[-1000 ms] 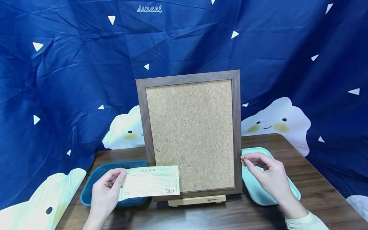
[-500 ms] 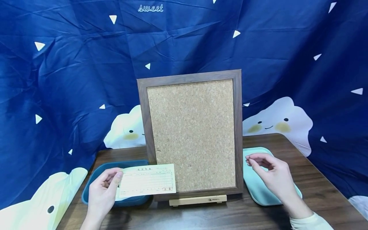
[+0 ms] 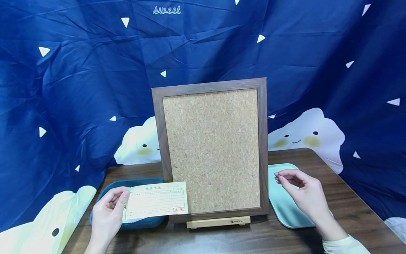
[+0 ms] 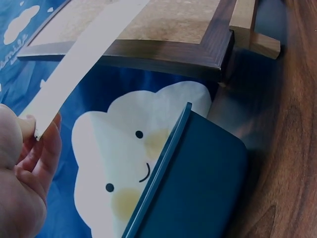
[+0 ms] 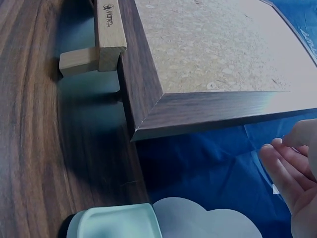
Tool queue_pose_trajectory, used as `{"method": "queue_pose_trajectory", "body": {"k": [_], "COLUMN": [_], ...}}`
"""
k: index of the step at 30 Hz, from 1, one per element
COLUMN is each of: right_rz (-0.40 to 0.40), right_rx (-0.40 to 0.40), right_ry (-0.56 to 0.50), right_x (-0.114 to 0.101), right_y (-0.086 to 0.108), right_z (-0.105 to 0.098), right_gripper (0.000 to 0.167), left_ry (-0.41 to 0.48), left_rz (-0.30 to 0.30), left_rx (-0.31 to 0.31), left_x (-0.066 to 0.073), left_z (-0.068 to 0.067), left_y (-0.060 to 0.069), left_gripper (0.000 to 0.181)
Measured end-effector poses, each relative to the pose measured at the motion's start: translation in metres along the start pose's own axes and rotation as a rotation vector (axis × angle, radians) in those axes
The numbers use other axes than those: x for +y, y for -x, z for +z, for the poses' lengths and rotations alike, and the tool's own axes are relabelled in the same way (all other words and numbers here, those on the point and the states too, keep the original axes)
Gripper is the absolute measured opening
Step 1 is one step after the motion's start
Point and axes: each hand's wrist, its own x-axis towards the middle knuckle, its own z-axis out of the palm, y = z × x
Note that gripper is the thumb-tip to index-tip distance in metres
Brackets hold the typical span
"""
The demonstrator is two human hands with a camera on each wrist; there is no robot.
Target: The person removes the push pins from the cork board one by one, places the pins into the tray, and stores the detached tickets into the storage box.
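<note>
In the head view my left hand (image 3: 107, 213) pinches a pale printed receipt slip (image 3: 155, 201) by its left end, between thumb and fingers. Ruled lines and a small red stamp-like box show on its face. The slip overlaps the lower left of a dark-framed corkboard (image 3: 212, 151) and part of a blue bin (image 3: 118, 184). The left wrist view shows the slip's plain back (image 4: 84, 59). My right hand (image 3: 302, 192) hovers over a mint tray (image 3: 287, 213), thumb and fingertips close together. Nothing shows between them; a tiny item there might be hidden.
The corkboard rests on a small light-wood stand (image 3: 219, 222) on the brown wooden table (image 3: 219, 241). Behind hangs a blue curtain (image 3: 206, 42) with white triangles and clouds. The right wrist view shows the board's lower right corner (image 5: 148, 119).
My left hand has drawn the receipt slip leftward, baring more of the board. The right hand has shifted right, away from the frame's edge, its fingertips still close together.
</note>
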Motion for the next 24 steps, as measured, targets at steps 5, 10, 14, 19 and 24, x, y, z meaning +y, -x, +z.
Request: {"method": "queue_pose_trajectory", "body": {"k": [5,10,14,19,24], "right_rz": [0.008,0.021,0.033,0.059,0.090], "right_rx": [0.011,0.012,0.011,0.001,-0.007], "right_ry": [0.015,0.001,-0.013,0.000,0.043], "right_x": [0.004,0.009,0.014,0.020,0.024], "right_y": [0.001,0.001,0.002,0.005,0.009], "right_z": [-0.002,-0.005,-0.007,-0.010,-0.014], "right_gripper": [0.026,0.024,0.023,0.022,0.021], "left_ry": [0.013,-0.001,-0.004,-0.005,-0.004], "left_rz": [0.008,0.005,-0.001,-0.013,-0.024], "left_rx": [0.004,0.021,0.021,0.022,0.023], "left_x": [-0.003,-0.005,-0.008,-0.012,-0.015], "left_z": [-0.001,-0.003,-0.005,-0.008,-0.009], "left_y": [-0.001,-0.001,-0.001,-0.001,0.000], "left_gripper": [0.011,0.011,0.012,0.013,0.012]}}
